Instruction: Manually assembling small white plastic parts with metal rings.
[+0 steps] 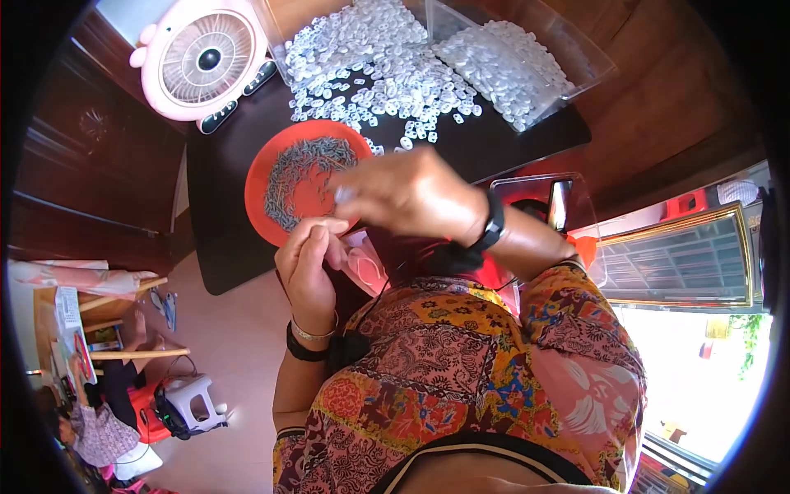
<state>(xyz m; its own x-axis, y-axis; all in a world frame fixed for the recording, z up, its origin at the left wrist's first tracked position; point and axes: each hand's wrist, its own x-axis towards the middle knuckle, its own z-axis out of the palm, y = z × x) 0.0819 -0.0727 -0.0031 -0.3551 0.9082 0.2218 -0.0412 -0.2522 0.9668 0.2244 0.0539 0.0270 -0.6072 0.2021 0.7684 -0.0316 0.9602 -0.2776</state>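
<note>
A round red plate holds many small grey screws, heaped mostly round its rim. At the plate's near edge, my left hand is closed, thumb and fingertips pressed together; whatever they pinch is too small to tell. My right hand reaches over the plate's right side with its fingers curled and blurred by motion. A pale spot shows at its fingertips, which I cannot identify. Beyond the plate lies a heap of small white plastic pieces with holes, some scattered close to the plate.
A clear plastic bin of white pieces lies tipped at the back right. The pink fan stands at the back left of the dark table. A clear tray is right of my right forearm. Another person sits at far left.
</note>
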